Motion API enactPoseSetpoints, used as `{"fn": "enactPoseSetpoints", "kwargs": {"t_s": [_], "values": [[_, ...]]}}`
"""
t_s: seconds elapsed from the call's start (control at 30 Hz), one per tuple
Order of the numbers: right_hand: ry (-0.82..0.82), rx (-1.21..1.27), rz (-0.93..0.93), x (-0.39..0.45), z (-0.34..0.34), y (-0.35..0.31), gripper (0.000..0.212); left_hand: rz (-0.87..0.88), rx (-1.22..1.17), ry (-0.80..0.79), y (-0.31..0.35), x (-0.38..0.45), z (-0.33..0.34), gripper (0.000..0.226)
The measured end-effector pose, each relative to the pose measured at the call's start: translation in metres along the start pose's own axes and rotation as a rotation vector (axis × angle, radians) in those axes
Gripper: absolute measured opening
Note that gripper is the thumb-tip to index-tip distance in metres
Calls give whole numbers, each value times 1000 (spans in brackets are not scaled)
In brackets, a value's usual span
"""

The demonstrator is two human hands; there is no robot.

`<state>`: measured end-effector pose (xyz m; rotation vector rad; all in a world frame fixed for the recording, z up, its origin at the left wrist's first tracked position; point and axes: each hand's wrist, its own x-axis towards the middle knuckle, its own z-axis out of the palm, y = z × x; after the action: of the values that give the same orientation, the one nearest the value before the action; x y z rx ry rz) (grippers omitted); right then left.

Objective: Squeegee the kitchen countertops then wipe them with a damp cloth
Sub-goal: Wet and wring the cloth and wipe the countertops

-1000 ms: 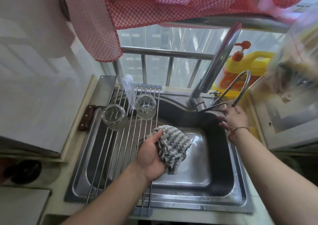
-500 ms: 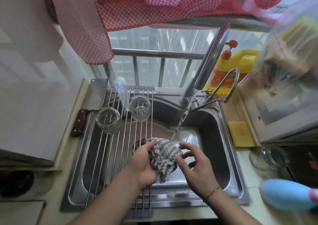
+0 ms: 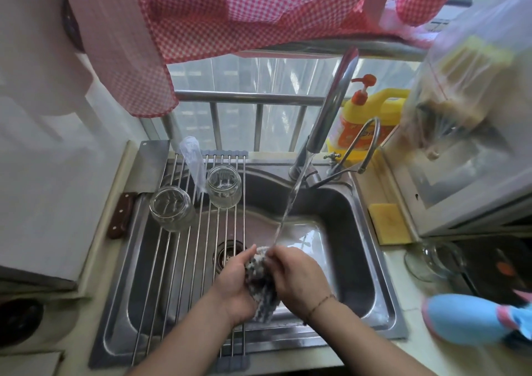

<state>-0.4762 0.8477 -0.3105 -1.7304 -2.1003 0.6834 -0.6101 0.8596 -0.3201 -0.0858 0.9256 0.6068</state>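
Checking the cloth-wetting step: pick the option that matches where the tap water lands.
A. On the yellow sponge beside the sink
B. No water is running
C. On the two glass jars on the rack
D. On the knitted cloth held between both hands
D: the stream from the faucet falls onto the knitted cloth, gripped by the left hand and right hand over the sink.

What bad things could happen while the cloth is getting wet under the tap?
Water hitting the cloth between the left hand and right hand might splash onto the counter. An elbow might bump the glass jars standing on the roll-up rack beside the hands.
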Motion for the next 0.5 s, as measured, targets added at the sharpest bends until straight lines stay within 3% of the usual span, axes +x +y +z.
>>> {"fn": "enactPoseSetpoints", "kwargs": {"t_s": [0.13,0.33,0.5], "values": [[-23,109,221,18,0,-9,22,13,41,-23,-5,7,7,48],[-102,164,362,23,-8,-12,34,61,22,39,-13,24,11,18],[-118,311,434,28,-20,2,36,67,-72,9,-15,28,7,47]]}}
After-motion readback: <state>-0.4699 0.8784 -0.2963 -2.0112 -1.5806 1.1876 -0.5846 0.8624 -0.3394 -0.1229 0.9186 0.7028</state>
